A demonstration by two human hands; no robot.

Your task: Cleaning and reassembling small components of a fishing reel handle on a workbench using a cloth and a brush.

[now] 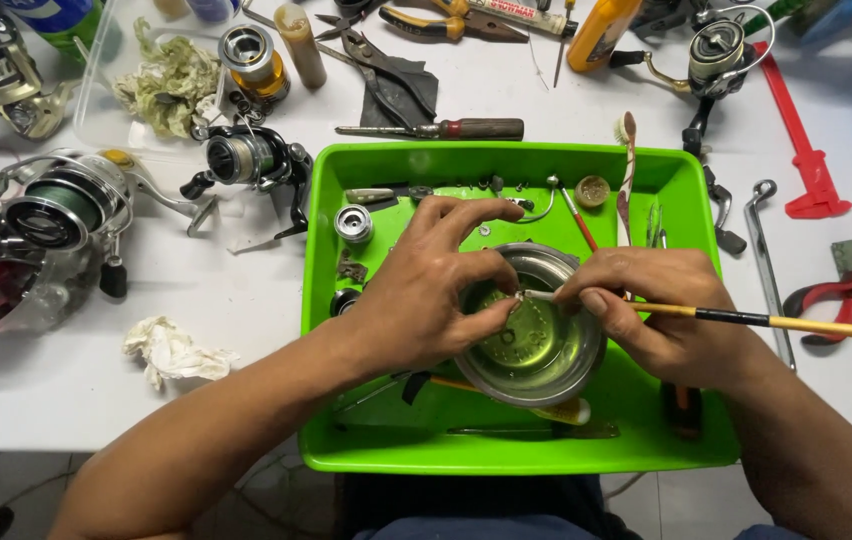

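Observation:
A bright green plastic tray (686, 190) sits on the white table. In it stands a round metal bowl (536, 375) with yellowish liquid. My left hand (426, 290) hovers over the bowl's left rim and pinches a tiny metal part between thumb and forefinger. My right hand (656, 310) holds a thin paintbrush (796, 322) with a yellow and black handle; its tip touches the tiny part above the bowl. Small reel parts, a toothbrush (628, 170) and picks lie along the tray's far side.
Fishing reels lie left of the tray (56, 215), (251, 160) and at the back right (716, 50). A screwdriver (446, 129), pliers (376, 60), a red plastic caliper (806, 150), a metal crank (766, 250) and crumpled tissue (171, 352) surround it. The table's near edge is close.

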